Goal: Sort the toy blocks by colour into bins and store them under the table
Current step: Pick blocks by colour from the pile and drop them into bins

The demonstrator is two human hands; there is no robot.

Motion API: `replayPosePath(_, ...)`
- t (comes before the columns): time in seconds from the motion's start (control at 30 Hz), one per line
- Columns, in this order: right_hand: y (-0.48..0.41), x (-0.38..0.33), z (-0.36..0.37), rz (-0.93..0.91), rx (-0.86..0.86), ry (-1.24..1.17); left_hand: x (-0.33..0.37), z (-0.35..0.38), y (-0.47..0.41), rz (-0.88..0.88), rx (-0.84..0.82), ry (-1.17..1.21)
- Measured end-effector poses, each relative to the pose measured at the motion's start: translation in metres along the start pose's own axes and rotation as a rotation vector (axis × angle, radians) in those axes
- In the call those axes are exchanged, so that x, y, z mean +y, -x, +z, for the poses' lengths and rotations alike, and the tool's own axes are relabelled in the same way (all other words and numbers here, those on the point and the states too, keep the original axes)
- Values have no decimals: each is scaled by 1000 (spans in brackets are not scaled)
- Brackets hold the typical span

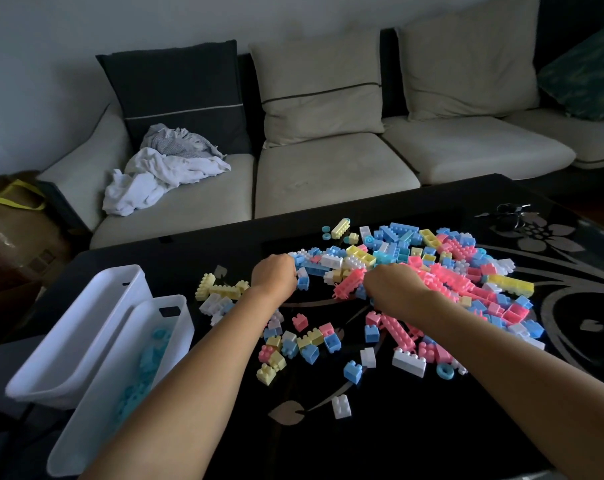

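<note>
A heap of pastel toy blocks [442, 271] in pink, blue, yellow and white covers the middle and right of the black glass table [397, 434]. My left hand [274, 277] lies at the heap's left edge, its fingers curled against a small blue block [303, 282]. My right hand [394, 287] reaches into the heap beside a long pink block [349, 284], with its curled fingers hidden under the hand. Two white bins stand at the table's left edge. The far bin [68, 327] looks empty. The near bin [96, 403] holds blue blocks [144, 368].
Loose blocks [293, 344] are scattered toward the front, among them a single white block [341, 406]. A bunch of keys [511, 211] lies at the far right of the table. Behind it stands a beige sofa [328, 174] with crumpled white clothes [155, 178]. A brown bag [13, 220] sits at the left.
</note>
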State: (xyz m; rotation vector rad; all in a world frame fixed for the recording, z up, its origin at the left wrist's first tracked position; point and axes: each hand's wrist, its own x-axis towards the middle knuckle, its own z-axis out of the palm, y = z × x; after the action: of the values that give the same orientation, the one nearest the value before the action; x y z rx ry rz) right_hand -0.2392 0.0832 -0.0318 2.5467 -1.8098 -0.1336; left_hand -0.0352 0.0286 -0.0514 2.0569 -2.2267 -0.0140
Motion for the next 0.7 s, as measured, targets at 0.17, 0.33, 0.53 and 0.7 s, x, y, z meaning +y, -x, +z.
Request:
replayPosePath(0.17,2,7,-1,33,73,-196,8,-2,-1,-92,-106,73)
replayPosePath(0.33,6,12,-26,99,214,-575,3,1,10,-95,-150,149)
replayPosePath(0.53,7,9,-38,149,170,-1030,1,1,31,45,-116,147)
replayPosePath(0.7,11,0,-41,308,60,-1661,6,-6,49,63,-59,193)
